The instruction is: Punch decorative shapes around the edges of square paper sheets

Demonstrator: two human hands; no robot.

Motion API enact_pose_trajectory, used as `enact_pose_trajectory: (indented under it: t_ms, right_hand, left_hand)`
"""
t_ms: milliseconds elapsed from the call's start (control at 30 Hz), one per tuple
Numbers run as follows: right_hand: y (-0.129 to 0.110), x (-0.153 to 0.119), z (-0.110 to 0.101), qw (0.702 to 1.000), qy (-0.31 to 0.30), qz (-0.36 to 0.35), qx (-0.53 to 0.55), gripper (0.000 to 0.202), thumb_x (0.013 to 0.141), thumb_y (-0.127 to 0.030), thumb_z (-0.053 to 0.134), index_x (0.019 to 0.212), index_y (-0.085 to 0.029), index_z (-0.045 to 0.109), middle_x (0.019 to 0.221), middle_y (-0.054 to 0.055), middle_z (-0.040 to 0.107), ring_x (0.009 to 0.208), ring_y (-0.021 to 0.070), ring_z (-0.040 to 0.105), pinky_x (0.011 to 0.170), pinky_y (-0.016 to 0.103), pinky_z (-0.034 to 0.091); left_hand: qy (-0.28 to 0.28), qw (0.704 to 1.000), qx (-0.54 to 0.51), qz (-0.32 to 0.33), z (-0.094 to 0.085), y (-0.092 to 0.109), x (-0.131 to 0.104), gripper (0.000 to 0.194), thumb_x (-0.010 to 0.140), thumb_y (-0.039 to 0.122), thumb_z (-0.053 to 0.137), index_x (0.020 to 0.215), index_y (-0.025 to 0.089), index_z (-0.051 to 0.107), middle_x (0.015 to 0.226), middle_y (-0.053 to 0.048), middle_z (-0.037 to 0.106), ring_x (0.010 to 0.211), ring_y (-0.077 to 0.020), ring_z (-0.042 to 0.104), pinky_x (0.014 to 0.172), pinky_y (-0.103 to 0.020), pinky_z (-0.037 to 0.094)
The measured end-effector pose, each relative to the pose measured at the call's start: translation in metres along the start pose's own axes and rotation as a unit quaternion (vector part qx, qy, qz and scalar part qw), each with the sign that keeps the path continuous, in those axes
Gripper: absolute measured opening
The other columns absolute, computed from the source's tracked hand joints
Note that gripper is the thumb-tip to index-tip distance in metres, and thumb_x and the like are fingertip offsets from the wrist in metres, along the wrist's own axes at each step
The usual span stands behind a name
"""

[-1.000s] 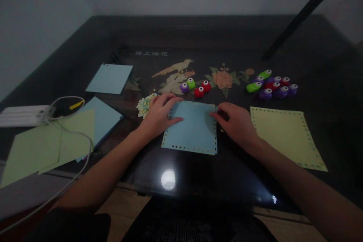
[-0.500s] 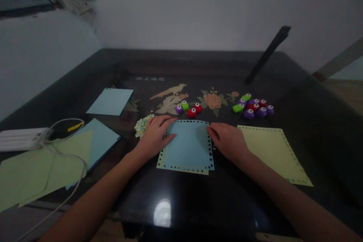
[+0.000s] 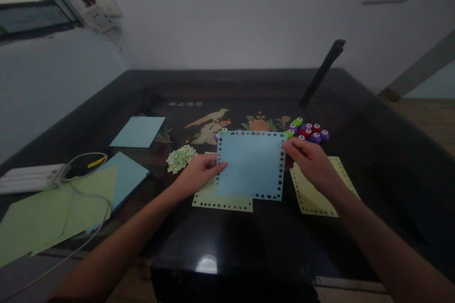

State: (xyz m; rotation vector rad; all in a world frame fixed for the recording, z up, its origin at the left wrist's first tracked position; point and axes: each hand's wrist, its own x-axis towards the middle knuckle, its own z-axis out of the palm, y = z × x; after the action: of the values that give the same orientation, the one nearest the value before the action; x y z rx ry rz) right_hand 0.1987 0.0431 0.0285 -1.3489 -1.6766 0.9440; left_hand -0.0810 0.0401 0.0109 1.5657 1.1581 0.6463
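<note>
Between my hands a light blue paper sheet (image 3: 250,165) is held up off the table, with small punched shapes along its edges. My left hand (image 3: 201,170) pinches its left edge, thumb in front. The upper right edge is pinched by my right hand (image 3: 307,156). Below and partly behind it lies a pale yellow-green sheet (image 3: 222,202) with punched edges. Another punched yellow sheet (image 3: 316,199) rests under my right wrist. Close to my left hand sits a heap of small paper cutouts (image 3: 180,158). Small punches with eye-like tops (image 3: 309,131) cluster behind my right hand.
At the left lie a blue sheet (image 3: 138,131), a stack of blue paper (image 3: 130,170), green sheets (image 3: 53,218) and a white power strip (image 3: 31,177) with a cable across the papers. A dark stick-like object (image 3: 322,73) stands tilted at the back right of the glossy black table (image 3: 249,241).
The blue sheet has been lifted off the yellow-green sheet and moved right, now hiding most of the nearer punches. Both hands have risen with it. The view has shifted slightly.
</note>
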Motion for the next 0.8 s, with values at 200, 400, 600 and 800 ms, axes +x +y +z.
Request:
enact_pose_trajectory:
  t_ms: [200,400,600,800]
  right_hand:
    - [0.013,-0.024,-0.02,0.97,-0.065,0.09,0.216,0.044,0.074,-0.059,0.065,0.096,-0.02,0.064,0.081,0.005,0.07,0.063,0.0163,0.062,0.055,0.029,0.05]
    - [0.015,-0.038,-0.02,0.95,-0.062,0.171,0.252,0.03,0.065,-0.042,0.079,0.083,-0.02,0.069,0.076,0.005,0.072,0.062,0.0186,0.066,0.061,0.035,0.055]
    - [0.018,-0.037,-0.02,0.943,-0.023,0.194,0.27,0.031,0.061,-0.036,0.081,0.084,-0.019,0.068,0.078,0.005,0.073,0.061,0.0192,0.067,0.056,0.034,0.057]
    - [0.034,-0.031,-0.023,0.947,0.093,0.198,0.235,0.032,0.057,-0.036,0.083,0.079,-0.02,0.068,0.079,0.006,0.074,0.062,0.022,0.068,0.059,0.037,0.058]
  left_hand:
    - [0.003,0.998,-0.012,0.062,0.017,0.04,0.02,0.021,0.084,0.033,0.055,0.07,0.018,0.061,0.063,0.001,0.062,0.06,-0.0126,0.057,0.061,-0.025,0.047]
    - [0.041,0.988,0.085,0.124,0.035,0.06,0.042,0.028,0.085,0.033,0.054,0.062,0.017,0.056,0.052,0.003,0.049,0.052,-0.0096,0.043,0.05,-0.022,0.036]
    - [0.023,0.984,0.097,0.15,0.045,0.058,0.058,0.032,0.087,0.036,0.051,0.062,0.017,0.055,0.054,0.003,0.052,0.051,-0.0091,0.045,0.049,-0.021,0.035]
    - [0.137,0.942,0.265,0.154,0.014,0.04,0.075,0.025,0.092,0.029,0.044,0.092,0.016,0.066,0.088,-0.008,0.072,0.077,-0.0187,0.064,0.072,-0.03,0.048]
